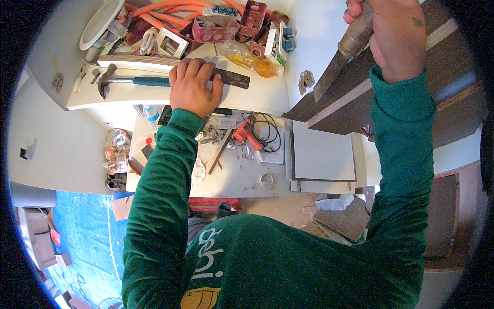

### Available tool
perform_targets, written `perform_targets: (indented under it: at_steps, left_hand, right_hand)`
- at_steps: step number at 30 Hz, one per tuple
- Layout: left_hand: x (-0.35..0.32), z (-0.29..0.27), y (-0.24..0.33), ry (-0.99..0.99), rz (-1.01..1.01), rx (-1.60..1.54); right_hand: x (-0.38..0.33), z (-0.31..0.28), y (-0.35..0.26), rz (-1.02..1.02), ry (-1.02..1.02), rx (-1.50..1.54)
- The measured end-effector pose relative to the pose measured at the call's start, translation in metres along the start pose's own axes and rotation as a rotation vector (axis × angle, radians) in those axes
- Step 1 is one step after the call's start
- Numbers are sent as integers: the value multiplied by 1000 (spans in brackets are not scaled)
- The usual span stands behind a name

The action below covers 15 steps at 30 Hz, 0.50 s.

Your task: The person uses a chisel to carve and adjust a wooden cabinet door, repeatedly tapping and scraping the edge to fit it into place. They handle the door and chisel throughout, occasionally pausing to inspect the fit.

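Note:
High at the right, my right hand (399, 38) is closed around the handle of what looks like a large chisel (334, 74). Its flat blade slants down to the left, beside dark wood panels. Over a white shelf (267, 92), my left hand (195, 87) curls its fingers down on the handle of a claw hammer (146, 81). The hammer lies sideways with its head to the left; its handle end is hidden beneath my hand. A dark flat strip (234, 78) sticks out to the right from under the same hand.
Orange conduit (175, 7), red junction boxes (216, 29), a yellow-orange bag (249, 59) and a round white fitting (100, 23) crowd the shelf's back. Below, a worktop (236, 180) carries an orange corded power tool (247, 134). Dark panels (339, 113) lean at the right.

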<state>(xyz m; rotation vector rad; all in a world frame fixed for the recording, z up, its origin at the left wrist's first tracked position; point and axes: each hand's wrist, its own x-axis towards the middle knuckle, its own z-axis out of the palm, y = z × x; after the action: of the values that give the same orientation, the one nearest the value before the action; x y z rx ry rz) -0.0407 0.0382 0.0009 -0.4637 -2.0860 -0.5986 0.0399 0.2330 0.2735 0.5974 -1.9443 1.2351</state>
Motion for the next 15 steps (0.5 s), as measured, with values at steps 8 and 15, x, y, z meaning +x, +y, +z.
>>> perform_targets:
  at_steps: [8, 15]
  left_hand:
    - [0, 0, -1, 19, 11, -7]
    - [-1, 1, -1, 26, 12, 3]
  right_hand:
    - [-3, 14, -1, 10, 48, -224]
    - [1, 17, -2, 53, -24, -197]
